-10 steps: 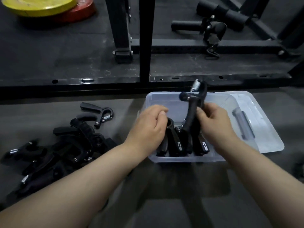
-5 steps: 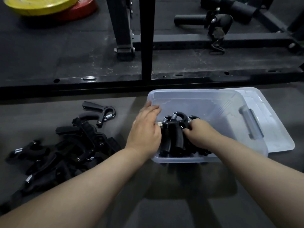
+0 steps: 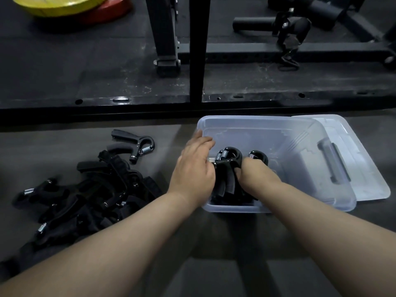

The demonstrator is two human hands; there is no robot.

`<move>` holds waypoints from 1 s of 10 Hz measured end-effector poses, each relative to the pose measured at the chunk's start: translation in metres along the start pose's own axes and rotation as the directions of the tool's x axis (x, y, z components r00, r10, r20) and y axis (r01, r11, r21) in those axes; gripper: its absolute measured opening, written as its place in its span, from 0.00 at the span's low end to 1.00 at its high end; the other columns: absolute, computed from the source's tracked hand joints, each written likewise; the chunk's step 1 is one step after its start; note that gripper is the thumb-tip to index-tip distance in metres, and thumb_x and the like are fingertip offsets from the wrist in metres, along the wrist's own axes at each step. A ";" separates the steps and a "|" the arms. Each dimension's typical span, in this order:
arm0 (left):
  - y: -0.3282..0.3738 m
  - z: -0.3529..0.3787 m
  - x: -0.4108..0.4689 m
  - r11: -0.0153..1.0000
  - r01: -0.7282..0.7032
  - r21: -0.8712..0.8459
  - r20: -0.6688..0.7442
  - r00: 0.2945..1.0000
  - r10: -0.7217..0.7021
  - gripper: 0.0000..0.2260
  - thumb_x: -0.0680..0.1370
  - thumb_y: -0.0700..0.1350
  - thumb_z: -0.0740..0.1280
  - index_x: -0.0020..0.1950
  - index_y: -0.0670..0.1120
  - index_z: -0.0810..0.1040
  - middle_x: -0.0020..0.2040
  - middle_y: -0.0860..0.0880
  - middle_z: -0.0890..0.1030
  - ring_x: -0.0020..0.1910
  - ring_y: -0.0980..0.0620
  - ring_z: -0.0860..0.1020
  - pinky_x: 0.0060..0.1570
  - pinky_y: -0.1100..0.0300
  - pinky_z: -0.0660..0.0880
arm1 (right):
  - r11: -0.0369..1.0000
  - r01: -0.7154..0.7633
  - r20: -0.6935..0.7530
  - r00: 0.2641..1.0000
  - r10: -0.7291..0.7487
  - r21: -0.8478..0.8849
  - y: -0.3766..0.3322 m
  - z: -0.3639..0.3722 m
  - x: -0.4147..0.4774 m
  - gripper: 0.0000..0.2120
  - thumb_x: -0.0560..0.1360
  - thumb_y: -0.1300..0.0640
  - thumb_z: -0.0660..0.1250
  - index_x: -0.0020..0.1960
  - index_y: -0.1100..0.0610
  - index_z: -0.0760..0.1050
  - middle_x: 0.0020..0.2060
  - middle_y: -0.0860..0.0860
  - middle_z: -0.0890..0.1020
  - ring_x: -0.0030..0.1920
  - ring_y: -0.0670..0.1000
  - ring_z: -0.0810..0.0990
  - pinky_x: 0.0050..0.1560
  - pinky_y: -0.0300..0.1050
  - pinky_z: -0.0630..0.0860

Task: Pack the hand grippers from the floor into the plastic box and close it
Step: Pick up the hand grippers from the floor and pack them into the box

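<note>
On the grey floor just in front of a black rack base, a clear plastic box [image 3: 300,144] stands open, and its lid [image 3: 368,174] lies flat at its right side, touching it or partly tucked under that end; which of the two cannot be told. Both hands are at the box's near left corner. A small row of packed grippers [image 3: 230,159] stands there, black, with their looped heads and steel springs pointing up and their handles down toward the bottom. The left hand [image 3: 192,170] reaches over the box's left wall with its fingers fairly straight and loosely together, lying flat against the left side of that row and closing round nothing. The right hand [image 3: 256,175] is inside the box on the row's right side, knuckles bent and fingers curled down round the handles, their tips hidden among the black plastic. The rest of the box, toward its far and right walls, shows bare plastic, with a grey handle [image 3: 334,166] on the right wall. Left of the box, well apart from it, a pile of grippers [image 3: 85,198] lies tangled on the floor, and one single gripper [image 3: 137,144] rests at the pile's far edge. Far back on the left, a yellow weight plate [image 3: 57,4] lies over a red plate [image 3: 113,11], and a black upright post [image 3: 198,50] rises behind the box.
</note>
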State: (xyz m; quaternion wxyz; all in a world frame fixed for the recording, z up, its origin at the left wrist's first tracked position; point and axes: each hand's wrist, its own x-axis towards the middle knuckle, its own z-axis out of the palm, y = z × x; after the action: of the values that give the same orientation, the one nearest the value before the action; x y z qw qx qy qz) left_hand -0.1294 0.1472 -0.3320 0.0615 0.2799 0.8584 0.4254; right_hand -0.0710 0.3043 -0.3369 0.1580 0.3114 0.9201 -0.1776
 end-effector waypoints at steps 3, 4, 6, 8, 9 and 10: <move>-0.001 0.001 -0.001 1.000 -0.008 -0.004 -0.004 1.000 0.008 0.27 0.72 0.40 0.52 0.70 0.44 0.73 0.71 0.52 0.71 0.77 0.59 0.57 0.76 0.55 0.58 | 1.000 0.026 -0.067 0.997 -0.026 -0.005 0.002 0.004 -0.001 0.10 0.76 0.59 0.59 0.56 0.59 0.72 0.52 0.58 0.81 0.52 0.61 0.80 0.42 0.47 0.67; -0.001 0.001 -0.001 1.000 -0.010 -0.002 -0.004 1.000 0.010 0.27 0.72 0.40 0.52 0.69 0.44 0.73 0.71 0.52 0.71 0.77 0.59 0.57 0.76 0.55 0.58 | 0.998 0.060 -0.093 0.994 -0.059 0.010 0.001 0.005 0.000 0.10 0.76 0.57 0.60 0.54 0.59 0.73 0.51 0.59 0.81 0.51 0.61 0.80 0.42 0.46 0.67; -0.003 0.002 -0.001 1.000 -0.017 -0.012 -0.018 1.000 0.017 0.26 0.71 0.40 0.52 0.68 0.44 0.74 0.71 0.51 0.72 0.76 0.58 0.59 0.75 0.53 0.59 | 0.995 0.102 -0.077 0.992 -0.101 -0.001 0.003 0.009 0.001 0.12 0.76 0.54 0.62 0.58 0.57 0.71 0.51 0.58 0.81 0.52 0.61 0.80 0.42 0.47 0.69; -0.002 0.002 -0.001 1.000 -0.006 -0.009 -0.009 1.000 0.006 0.27 0.71 0.40 0.52 0.69 0.44 0.74 0.71 0.52 0.71 0.76 0.58 0.58 0.75 0.54 0.58 | 0.995 0.099 -0.048 0.994 -0.100 -0.018 0.005 0.012 0.001 0.16 0.76 0.50 0.61 0.62 0.55 0.68 0.51 0.57 0.82 0.52 0.61 0.80 0.43 0.48 0.69; 0.000 0.001 -0.001 1.000 0.005 -0.003 0.000 1.000 -0.005 0.27 0.71 0.40 0.52 0.69 0.45 0.73 0.72 0.53 0.70 0.76 0.59 0.57 0.75 0.57 0.56 | 0.995 0.102 -0.045 0.994 -0.103 -0.018 0.005 0.014 0.002 0.17 0.76 0.49 0.61 0.62 0.55 0.68 0.51 0.56 0.82 0.52 0.61 0.80 0.43 0.48 0.70; 0.000 0.001 -0.001 1.000 0.005 -0.001 0.004 1.000 -0.005 0.27 0.71 0.40 0.52 0.70 0.45 0.73 0.72 0.53 0.70 0.77 0.59 0.57 0.75 0.57 0.56 | 0.997 0.083 -0.011 0.996 -0.083 -0.003 0.006 0.017 0.004 0.17 0.76 0.49 0.60 0.62 0.55 0.68 0.52 0.57 0.82 0.52 0.61 0.80 0.45 0.49 0.72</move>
State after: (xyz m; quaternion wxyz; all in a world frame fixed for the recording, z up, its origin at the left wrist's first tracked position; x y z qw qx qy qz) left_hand -0.1281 0.1471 -0.3331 0.0642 0.2787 0.8587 0.4252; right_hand -0.0676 0.3040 -0.3548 0.1459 0.2735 0.9333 -0.1813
